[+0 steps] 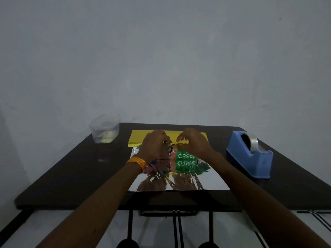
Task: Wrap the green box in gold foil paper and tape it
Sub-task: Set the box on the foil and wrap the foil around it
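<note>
Gold foil sheet [206, 181], silver face up, spread flat on dark rectangular table [71, 176], far margin folded back to show a yellow-gold strip. Green printed cardboard box [186, 155] seated mid-sheet, mirrored in the foil just in front of it. Left hand [154, 145], orange bangles [137, 162] at the wrist, and right hand [194, 143] both set at the far top edge of the green box, close together, curled and apparently pinching a crinkled lip of foil drawn up from the far side; exact finger contact partly hidden behind the knuckles. Step in hand, by judgement: bringing the first flap over the box. Pull the lip taut toward the near edge before pressing down. Keep both pinches level to avoid a skewed fold. Crease outward from centre along the far top edge. Avoid hard tugging: thin foil, likely to tear or wrinkle at the pinch points. Release one hand only when reaching for tape. Blue plastic tape dispenser [250, 154] with clear roll, well apart to the right of the sheet; hold the flap with the left hand and fetch tape with the right. Clear plastic tub [105, 129] at the far left corner, not needed. Near half of the sheet not yet lifted, no tape visible on the foil: task judged early.
</note>
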Demonstrator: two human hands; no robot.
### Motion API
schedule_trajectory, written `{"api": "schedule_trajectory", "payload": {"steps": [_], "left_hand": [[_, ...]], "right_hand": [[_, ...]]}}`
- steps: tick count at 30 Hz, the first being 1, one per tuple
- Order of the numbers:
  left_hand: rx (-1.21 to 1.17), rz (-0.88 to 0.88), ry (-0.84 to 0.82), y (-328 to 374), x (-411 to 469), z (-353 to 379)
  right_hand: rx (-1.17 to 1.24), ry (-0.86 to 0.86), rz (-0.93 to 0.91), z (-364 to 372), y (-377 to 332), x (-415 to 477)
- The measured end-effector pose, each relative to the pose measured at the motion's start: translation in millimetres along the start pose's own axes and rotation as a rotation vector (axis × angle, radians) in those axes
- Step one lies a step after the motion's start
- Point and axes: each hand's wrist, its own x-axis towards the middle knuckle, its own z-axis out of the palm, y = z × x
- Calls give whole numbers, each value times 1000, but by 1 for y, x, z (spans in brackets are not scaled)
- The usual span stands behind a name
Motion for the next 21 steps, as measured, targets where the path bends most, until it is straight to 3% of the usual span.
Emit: {"api": "schedule_trajectory", "payload": {"steps": [15, 21], "left_hand": [[82, -22, -21, 19, 3, -5], [62, -37, 2, 17, 4, -3]], "right_hand": [[-58, 0, -6, 6, 2, -1], [-333, 84, 69, 23, -23, -19]]}}
